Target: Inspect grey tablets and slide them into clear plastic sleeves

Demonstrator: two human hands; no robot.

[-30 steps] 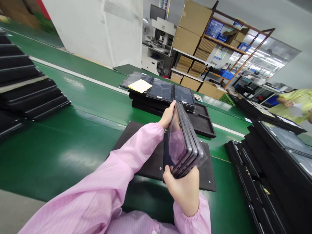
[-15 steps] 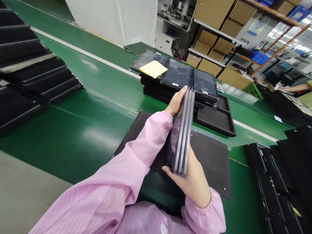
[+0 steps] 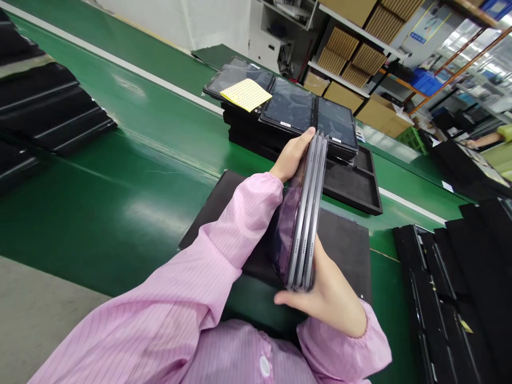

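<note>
Three thin grey tablets [image 3: 307, 213] stand upright on edge, pressed together face to face, with speaker holes along their edges and clear film around them. My left hand [image 3: 294, 154] is closed on their far end, its thumb near the top edge. My right hand [image 3: 334, 288] cups the near end from the right; its thumb stretches left below the tablets and its other fingers are hidden behind them. Beneath the tablets lies a flat black foam sheet [image 3: 346, 245]. Beyond my hands, film-covered tablets [image 3: 288, 105] lie on stacked black trays, with a yellow sticker sheet [image 3: 246, 95] on top.
A black foam tray [image 3: 352, 186] with compartments sits beside the far stack on the green bench [image 3: 160, 213]. Black trays holding devices stand at the left [image 3: 52, 106] and right [image 3: 436, 288]. Shelves with cardboard boxes [image 3: 340, 48] are behind. Another person's arm [image 3: 488, 140] shows at far right.
The view has shifted slightly. My right thumb has moved from the tablets' near corner to below their end. The left hand keeps its hold, and the tablets have turned a little.
</note>
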